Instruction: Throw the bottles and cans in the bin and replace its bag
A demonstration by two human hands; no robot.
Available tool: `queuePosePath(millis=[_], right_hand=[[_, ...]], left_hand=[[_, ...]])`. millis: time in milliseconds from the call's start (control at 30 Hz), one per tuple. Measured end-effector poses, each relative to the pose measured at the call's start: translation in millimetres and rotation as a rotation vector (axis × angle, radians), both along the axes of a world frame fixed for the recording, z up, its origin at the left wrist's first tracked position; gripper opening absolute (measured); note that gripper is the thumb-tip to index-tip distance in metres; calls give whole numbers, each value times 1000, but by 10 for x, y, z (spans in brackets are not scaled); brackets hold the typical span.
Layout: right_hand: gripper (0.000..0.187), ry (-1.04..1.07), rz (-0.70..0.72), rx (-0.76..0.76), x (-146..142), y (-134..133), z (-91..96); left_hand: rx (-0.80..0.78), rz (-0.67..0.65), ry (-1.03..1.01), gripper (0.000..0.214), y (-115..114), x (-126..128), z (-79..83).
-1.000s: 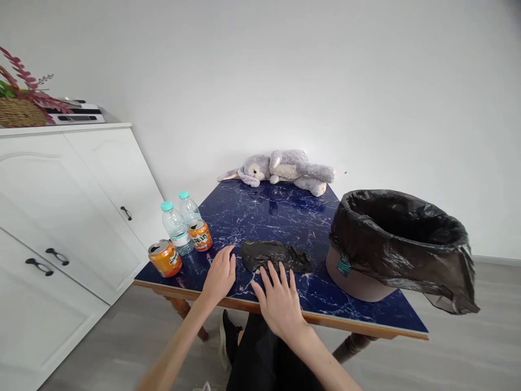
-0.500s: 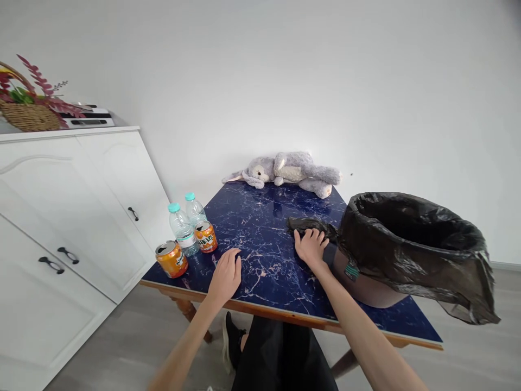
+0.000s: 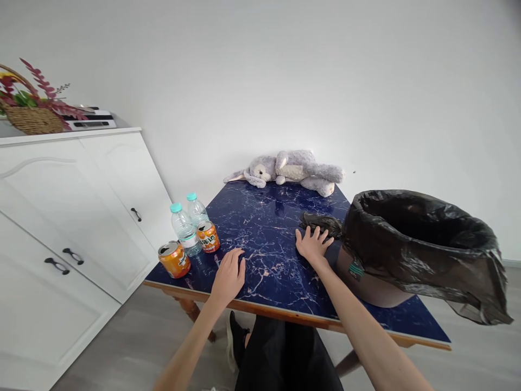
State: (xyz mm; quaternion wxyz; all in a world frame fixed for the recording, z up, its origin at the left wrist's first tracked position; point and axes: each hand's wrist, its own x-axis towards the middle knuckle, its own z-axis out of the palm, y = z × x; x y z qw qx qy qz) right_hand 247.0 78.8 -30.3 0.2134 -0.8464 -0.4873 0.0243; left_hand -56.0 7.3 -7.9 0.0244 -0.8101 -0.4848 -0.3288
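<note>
My left hand [image 3: 228,277] rests palm-down near the table's front edge, its fingers stretched out and nothing in it. Flat on the tabletop, my right hand [image 3: 313,245] has its fingers spread. Just beyond its fingertips lies a bunched end of a black garbage bag [image 3: 323,224]. That bag lines a brown trash can [image 3: 370,282] on the table's right side and hangs over its rim. Left of my left hand are two orange soda cans, a nearer can [image 3: 175,259] and a farther can [image 3: 208,238]. Behind them stand two clear bottles with teal caps, a front bottle [image 3: 183,222] and a back bottle [image 3: 197,209].
A grey plush rabbit [image 3: 297,168] lies on its side at the far end of the blue marbled table [image 3: 264,217], against the wall. To the left is a white cabinet [image 3: 73,206] with a flower basket [image 3: 32,117] on top.
My right hand's fingers have spread wider. The bunched bag end has shifted slightly right, out from under the fingers. My left hand stays in place; the view has shifted a little.
</note>
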Motion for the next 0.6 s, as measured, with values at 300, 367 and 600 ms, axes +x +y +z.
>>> queuePosePath(millis=[300,367,600], right_hand=[[71,-116,208,4,-104,-489,12],[72,-151,322,-2,-136,-767,-42],[72,-209,521,101,-149,-1385,-88]], left_hand=[[-1,1,16,31,14,-8,-28],[-4,2,37,33,25,-8,-49],[-12,12,90,38,51,-34,-81]])
